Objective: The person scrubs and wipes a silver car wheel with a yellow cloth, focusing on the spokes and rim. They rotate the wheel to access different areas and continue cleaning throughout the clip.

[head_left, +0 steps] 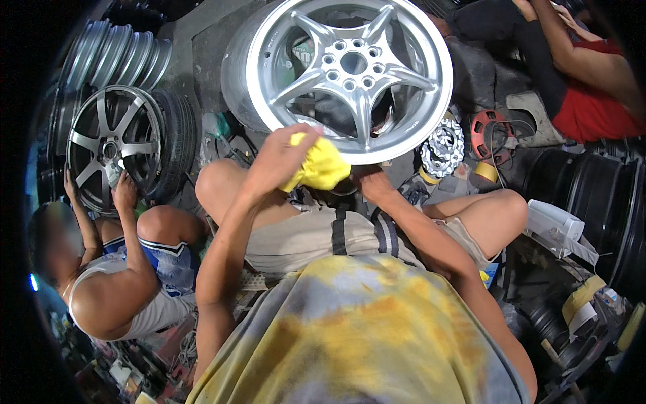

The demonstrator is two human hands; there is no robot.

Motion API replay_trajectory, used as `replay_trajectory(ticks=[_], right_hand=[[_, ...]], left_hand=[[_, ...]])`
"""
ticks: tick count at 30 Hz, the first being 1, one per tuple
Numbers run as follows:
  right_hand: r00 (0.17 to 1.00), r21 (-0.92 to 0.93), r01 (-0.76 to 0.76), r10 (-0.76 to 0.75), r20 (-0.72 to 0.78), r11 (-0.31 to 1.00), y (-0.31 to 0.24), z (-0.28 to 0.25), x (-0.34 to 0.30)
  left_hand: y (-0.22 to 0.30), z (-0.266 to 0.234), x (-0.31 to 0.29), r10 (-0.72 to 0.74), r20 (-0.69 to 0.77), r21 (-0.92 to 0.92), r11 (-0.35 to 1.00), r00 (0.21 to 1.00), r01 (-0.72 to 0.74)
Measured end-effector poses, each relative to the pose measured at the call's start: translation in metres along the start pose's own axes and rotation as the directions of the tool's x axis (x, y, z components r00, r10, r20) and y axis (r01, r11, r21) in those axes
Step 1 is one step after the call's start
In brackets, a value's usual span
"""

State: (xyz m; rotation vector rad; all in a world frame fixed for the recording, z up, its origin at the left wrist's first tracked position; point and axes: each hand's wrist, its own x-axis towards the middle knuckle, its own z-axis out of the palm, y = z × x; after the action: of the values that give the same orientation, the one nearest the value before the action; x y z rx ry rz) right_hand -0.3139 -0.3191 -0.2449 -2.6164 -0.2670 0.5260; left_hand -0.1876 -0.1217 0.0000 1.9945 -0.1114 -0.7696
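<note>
Item: silver five-spoke alloy wheel (350, 67), upper centre of the frame, standing on edge before the seated person's knees. Left hand (282, 158) had its grip clamped on a yellow cloth (321, 168) pressed to the lower rim; right hand (367, 180) steadied the rim from beneath, its grip hidden, state not discernible. Best done with firm, overlapping strokes along the lip, wheel braced.

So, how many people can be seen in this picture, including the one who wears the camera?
3. The wearer sits at the centre, left hand holding a yellow cloth against a silver wheel. A second person crouches lower left; a third sits upper right. Others may be hidden.
</note>
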Motion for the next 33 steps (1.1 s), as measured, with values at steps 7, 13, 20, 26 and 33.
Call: replay_trajectory(ticks=[7,13,20,26,33], right_hand=[[0.999,0.204,-0.036,0.033,0.015,0.978,-0.027,-0.065,-0.032],[0.98,0.788,-0.171,0.187,0.071,0.592,-0.07,-0.156,-0.085],[0.948,0.9,-0.011,0.281,0.148,-0.435,-0.117,-0.16,-0.092],[0.988,0.901,-0.111,0.054,0.147,-0.418,-0.119,-0.17,-0.092],[0.944,0.669,0.19,0.053,-0.326,0.719,-0.091,-0.201,-0.091]], left_hand=[[-0.018,-0.01,-0.038,-0.071,-0.061,-0.447,0.894,0.996,0.036],[-0.012,0.032,-0.058,0.289,-0.209,-0.057,0.95,0.934,-0.307],[-0.01,0.098,-0.056,0.628,-0.207,0.311,0.769,0.75,-0.558],[-0.01,0.078,-0.037,0.651,-0.319,0.299,0.759,0.689,-0.579],[0.007,-0.012,0.007,0.391,-0.475,0.302,0.914,0.788,-0.271]])
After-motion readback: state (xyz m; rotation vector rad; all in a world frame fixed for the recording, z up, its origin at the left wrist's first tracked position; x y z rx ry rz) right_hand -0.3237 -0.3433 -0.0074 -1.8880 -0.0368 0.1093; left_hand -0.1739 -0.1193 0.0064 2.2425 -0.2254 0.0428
